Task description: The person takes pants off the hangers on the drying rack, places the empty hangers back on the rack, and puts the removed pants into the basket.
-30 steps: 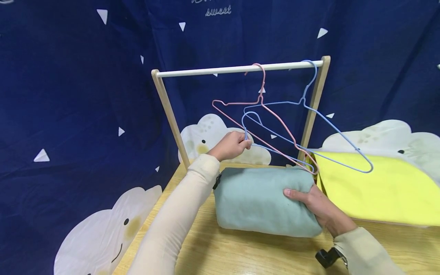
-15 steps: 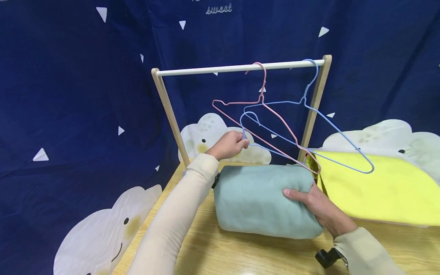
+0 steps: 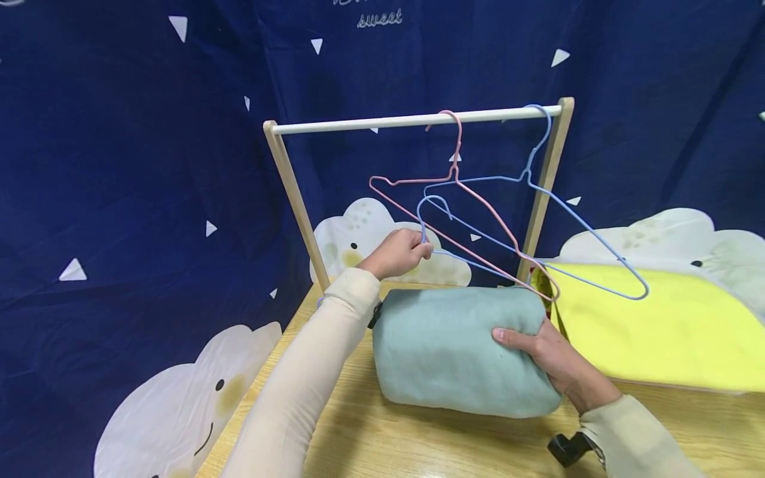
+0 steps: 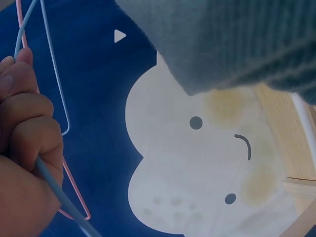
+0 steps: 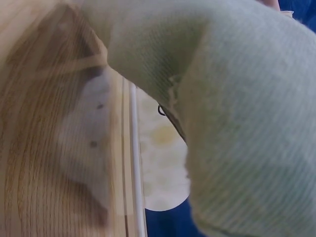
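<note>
My left hand [image 3: 403, 253] grips a blue clothes hanger [image 3: 421, 216] at the base of its hook, in front of the rack. In the left wrist view, the fingers of the left hand [image 4: 29, 128] curl round the blue wire. Below it, my right hand [image 3: 540, 348] holds the right end of a pale green bundled cloth [image 3: 454, 352], thumb on top and fingers hidden. One shoulder of the hanger slopes down toward the cloth's upper right edge; its lower part is hidden. The green cloth [image 5: 252, 123] fills much of the right wrist view, and the right hand is not seen there.
A wooden rack with a white rail [image 3: 358, 123] stands at the back. From it hang a pink hanger [image 3: 457, 146] and another blue hanger [image 3: 534, 151], overlapping the held one in view. A yellow sheet [image 3: 657, 325] lies right on the wooden table [image 3: 382, 438].
My left hand has shifted slightly left with the blue hanger. The hanger's right end, earlier visible above the cloth, is now mostly hidden behind it. The right hand keeps its hold.
</note>
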A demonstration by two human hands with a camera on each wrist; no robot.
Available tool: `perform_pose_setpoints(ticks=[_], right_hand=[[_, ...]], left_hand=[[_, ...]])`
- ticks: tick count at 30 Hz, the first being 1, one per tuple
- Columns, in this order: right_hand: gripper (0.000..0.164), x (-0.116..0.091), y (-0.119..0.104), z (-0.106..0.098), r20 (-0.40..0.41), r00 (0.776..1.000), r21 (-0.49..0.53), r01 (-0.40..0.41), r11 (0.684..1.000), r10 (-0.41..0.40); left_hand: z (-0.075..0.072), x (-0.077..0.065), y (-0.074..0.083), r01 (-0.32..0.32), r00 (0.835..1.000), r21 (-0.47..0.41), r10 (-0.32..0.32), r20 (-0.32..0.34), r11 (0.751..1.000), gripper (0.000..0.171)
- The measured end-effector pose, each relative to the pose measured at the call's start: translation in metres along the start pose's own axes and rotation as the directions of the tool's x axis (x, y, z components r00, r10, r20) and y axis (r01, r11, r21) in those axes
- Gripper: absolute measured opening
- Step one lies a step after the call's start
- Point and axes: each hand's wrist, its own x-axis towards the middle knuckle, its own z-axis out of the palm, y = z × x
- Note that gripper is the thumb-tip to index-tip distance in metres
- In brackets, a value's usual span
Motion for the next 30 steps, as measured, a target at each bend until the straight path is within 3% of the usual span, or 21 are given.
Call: perform_pose_setpoints(ticks=[6,14,22,30], right_hand=[[0.050,-0.001,-0.001,0.000,-0.006,1.000,-0.015,0.020,1.000,-0.020],[0.052,-0.001,-0.005,0.001,0.002,1.000,-0.010,0.000,1.000,0.000],[0.037,-0.002,-0.004,-0.001,-0.010,1.000,0.007,0.003,1.000,-0.003],[0.033,-0.001,-0.002,-0.003,-0.001,1.000,0.021,0.015,1.000,-0.015]], left_hand=[[-0.001,0.000,-0.002,0.020,1.000,-0.006,-0.020,-0.023,1.000,0.027],[0.002,0.000,-0.005,0.019,0.999,0.082,-0.015,-0.049,0.996,0.026],[0.003,-0.001,-0.010,0.038,0.997,0.108,-0.030,-0.075,0.993,0.025],[0.003,-0.003,-0.013,0.045,0.997,0.096,-0.038,-0.065,0.994,0.026]])
